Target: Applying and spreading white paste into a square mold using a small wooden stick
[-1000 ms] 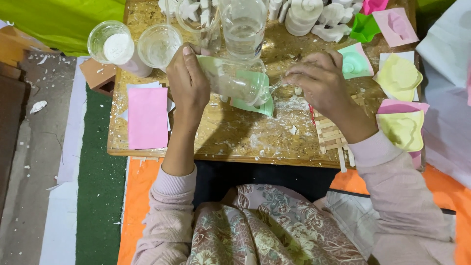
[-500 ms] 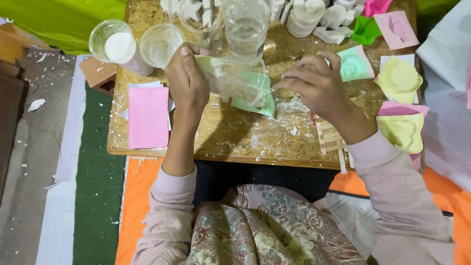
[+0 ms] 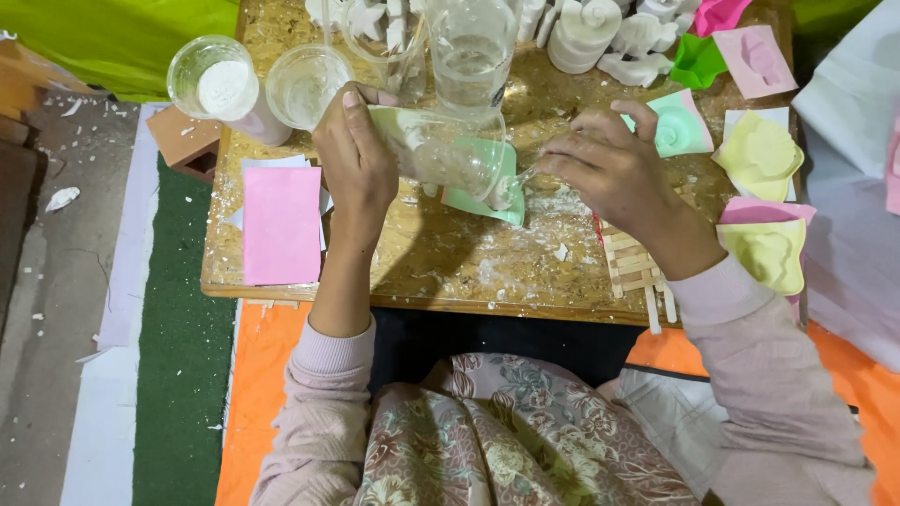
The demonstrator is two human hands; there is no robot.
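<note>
A low chipboard bench [image 3: 441, 272] dusted with white crumbs and powder stands on a floor laid with a green mat [image 3: 183, 375] and orange sheets [image 3: 258, 394]; bright green cloth [image 3: 112, 42] lies past its far left corner. Along the far edge stand white plaster casts [image 3: 600, 33], and two clear cups [image 3: 253, 80] sit at the far left corner. A pink sheet [image 3: 281, 223] lies by the left edge, coloured moulds [image 3: 759, 155] crowd the right edge, and a small raft of wooden sticks [image 3: 633, 267] rests near the front edge.

The left hand [image 3: 356, 164] is wrapped around a clear plastic cup [image 3: 441, 150], tipped on its side above a green mould [image 3: 502, 201] at the middle of the bench. The right hand [image 3: 614, 173] is curled, its fingertips pinching a thin stick at the cup's mouth.
</note>
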